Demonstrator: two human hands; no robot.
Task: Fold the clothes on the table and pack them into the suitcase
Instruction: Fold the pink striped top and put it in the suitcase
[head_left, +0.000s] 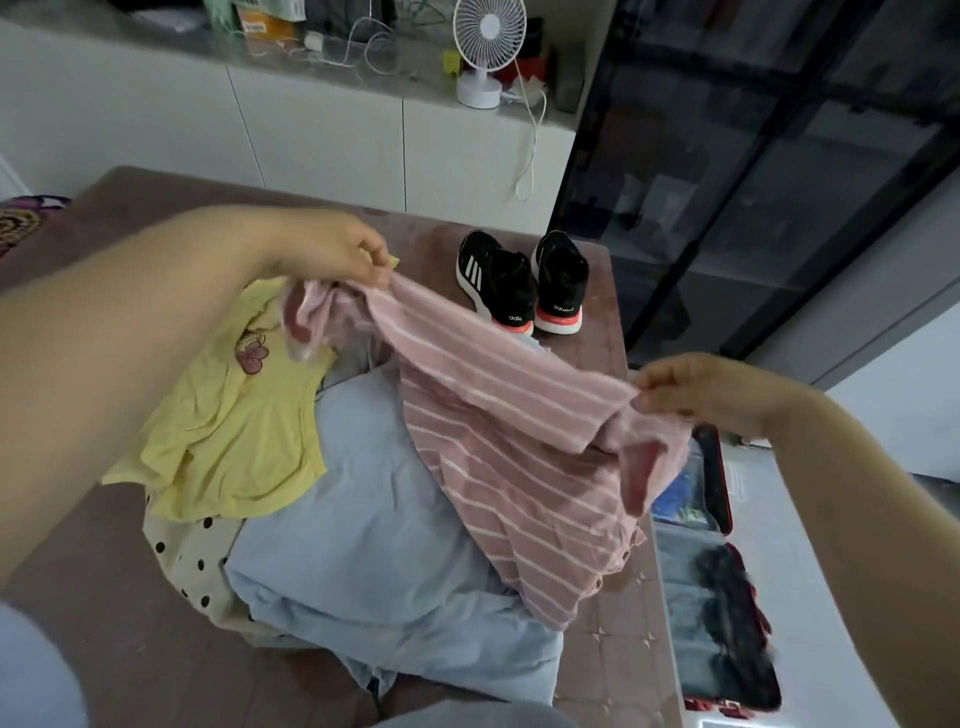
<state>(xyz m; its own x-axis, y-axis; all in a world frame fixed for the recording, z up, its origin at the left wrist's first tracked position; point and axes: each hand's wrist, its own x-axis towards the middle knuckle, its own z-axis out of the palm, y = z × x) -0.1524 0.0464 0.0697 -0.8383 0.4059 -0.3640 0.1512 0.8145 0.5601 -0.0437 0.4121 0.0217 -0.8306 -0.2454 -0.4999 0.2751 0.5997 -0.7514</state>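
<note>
Behind run white cabinets (311, 140) (a desk fan (485, 47) on their grey counter (405, 78)); a dark glass-fronted cabinet (753, 156) stands right.

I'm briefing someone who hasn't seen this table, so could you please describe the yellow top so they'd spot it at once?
On the brown table, find the heap of clothes in front of the black shoes. The yellow top lies on its left side, over a cream polka-dot garment; it alone is yellow, with a pink motif on its front.

Four garments (511, 415), two shoes (500, 283), one suitcase (720, 483).
</note>
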